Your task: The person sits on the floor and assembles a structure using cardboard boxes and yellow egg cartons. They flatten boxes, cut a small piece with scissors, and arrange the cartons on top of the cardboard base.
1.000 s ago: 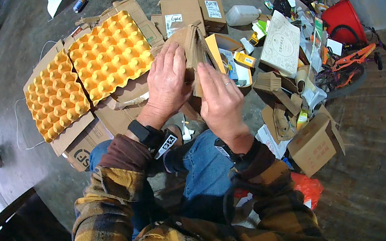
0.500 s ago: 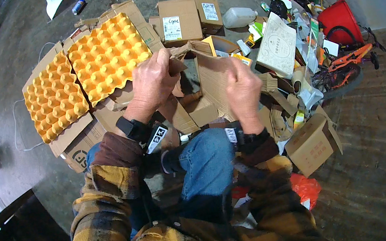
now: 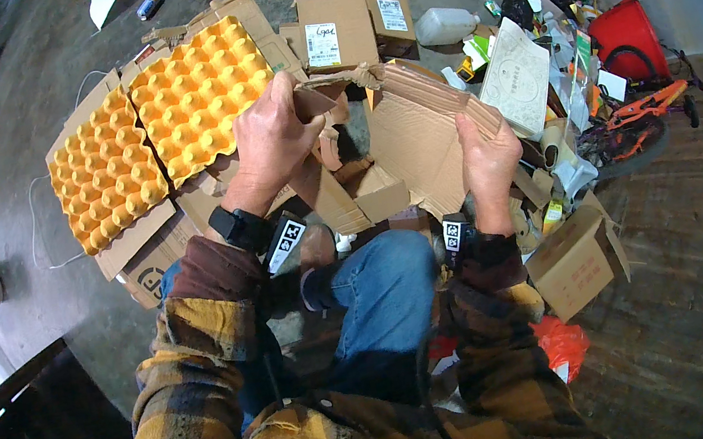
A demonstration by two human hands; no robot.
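Over a littered concrete floor [image 3: 34,103], both hands, left hand [image 3: 271,136] and right hand [image 3: 487,154], grip an opened-out cardboard box [image 3: 411,133], apparently empty, flaps spread sideways.

Hidden inside my cardboard box [image 3: 411,133]

My left hand [image 3: 272,140] covers the box's near flap and my fingertips vanish behind it; right of the box, the small clutter is too tiny to identify, and the bicycle [image 3: 636,118] fades into the dark rim.

A brown cardboard box [image 3: 411,133] is held open above the knees, gripped at one flap by the left hand [image 3: 272,140] and at the opposite edge by the right hand [image 3: 488,158]. Two orange egg trays [image 3: 165,129] are seen on flattened cardboard just left of it, and a small closed carton [image 3: 581,262] lies to the right
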